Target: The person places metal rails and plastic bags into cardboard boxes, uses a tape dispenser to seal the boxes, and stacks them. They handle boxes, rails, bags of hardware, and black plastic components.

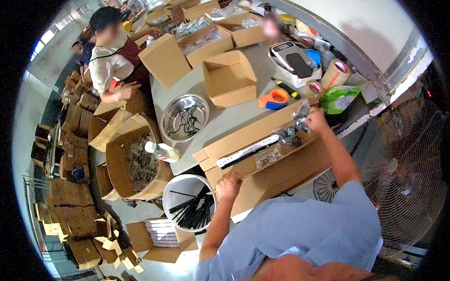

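Note:
A long open cardboard box (276,187) lies in front of me on the table. Inside it are a white perforated strip (248,150) with a dark strip along it, a clear bag of small pale parts (268,156) and a clear bag of dark parts (288,136). My right hand (317,121) is over the box's right end, fingers closed on a clear plastic bag with dark parts (302,112). At the box's near left corner, my left hand (228,185) has its fingers bent over the cardboard edge; their undersides are hidden.
Left of the box stand a steel bowl (167,132) with black cords and a white bucket (169,213) of black rods. An orange tape dispenser (275,98), a scale (284,50) and a green bag (340,99) lie beyond. A large fan (403,173) stands right; another person (112,70) works far left.

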{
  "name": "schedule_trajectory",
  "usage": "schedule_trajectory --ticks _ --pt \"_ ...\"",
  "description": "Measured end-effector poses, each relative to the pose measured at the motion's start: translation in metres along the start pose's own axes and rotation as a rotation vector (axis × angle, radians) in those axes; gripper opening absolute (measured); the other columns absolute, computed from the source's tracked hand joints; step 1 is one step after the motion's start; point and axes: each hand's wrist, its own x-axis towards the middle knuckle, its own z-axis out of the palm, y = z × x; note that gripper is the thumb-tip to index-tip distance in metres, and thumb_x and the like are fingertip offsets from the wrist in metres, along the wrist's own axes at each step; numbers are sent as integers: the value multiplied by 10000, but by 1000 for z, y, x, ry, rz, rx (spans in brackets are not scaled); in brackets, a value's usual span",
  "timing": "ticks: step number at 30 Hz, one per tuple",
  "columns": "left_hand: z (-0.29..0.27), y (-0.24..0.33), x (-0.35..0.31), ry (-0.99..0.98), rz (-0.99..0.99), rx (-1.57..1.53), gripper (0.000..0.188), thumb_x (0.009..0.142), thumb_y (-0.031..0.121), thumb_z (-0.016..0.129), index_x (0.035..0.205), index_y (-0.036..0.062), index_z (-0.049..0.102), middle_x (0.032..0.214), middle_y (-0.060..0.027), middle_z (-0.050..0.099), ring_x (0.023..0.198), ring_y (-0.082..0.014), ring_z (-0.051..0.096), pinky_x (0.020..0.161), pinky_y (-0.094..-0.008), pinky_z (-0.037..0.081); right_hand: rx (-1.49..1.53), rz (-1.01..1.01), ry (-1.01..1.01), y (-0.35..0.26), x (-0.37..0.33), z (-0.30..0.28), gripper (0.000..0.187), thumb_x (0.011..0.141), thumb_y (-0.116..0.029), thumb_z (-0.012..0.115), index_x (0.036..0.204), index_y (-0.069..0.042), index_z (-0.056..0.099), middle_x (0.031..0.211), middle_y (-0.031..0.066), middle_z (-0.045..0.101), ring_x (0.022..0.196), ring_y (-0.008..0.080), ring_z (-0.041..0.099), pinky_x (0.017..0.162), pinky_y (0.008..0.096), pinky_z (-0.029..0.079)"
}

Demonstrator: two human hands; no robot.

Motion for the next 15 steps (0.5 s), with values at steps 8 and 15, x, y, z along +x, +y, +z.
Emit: schedule_trajectory --ticks 8,15 --pt "7 3 0 -41 -69 45 347 678 311 720 958 148 597 864 -40 602 824 -234 605 668 -389 505 339 85 -286 41 -7 26 457 675 -491 666 684 -34 667 633 159 612 566 309 582 582 419 456" --pt "-29 9 15 -409 -165 -79 631 691 505 688 1176 127 545 1150 -114 571 1095 -284 519 905 -402 427 415 65 -359 80 9 40 430 702 -408 701 881 -33 587 820 137 599 724 273 544 675 384 442"
